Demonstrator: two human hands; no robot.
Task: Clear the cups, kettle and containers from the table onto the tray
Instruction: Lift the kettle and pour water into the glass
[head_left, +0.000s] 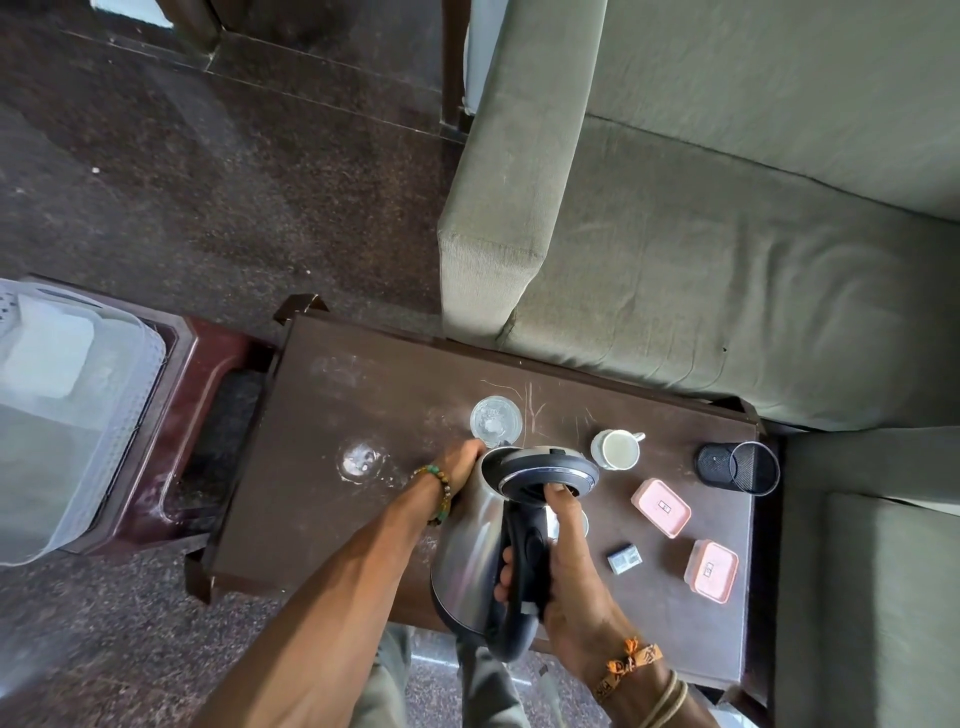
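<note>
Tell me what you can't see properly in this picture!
Head view, the only one:
- Left hand: its fingertips go behind the kettle, so I can't tell whether it touches the kettle or the glass.
- Pale object: mostly covered by the right hand, which grips the kettle handle.
- Labels on the pink containers: too small to read.
- White basket: cut off by the left edge.

Home living room. Low dark wooden coffee table (363, 415) on dark speckled stone floor (208, 182); olive fabric sofa (727, 234) behind table, matching seat (872, 571) right of it, maroon plastic stool (208, 364) left. On table: steel kettle (478, 535), tea cup (615, 450), pink lidded containers (661, 507).
</note>
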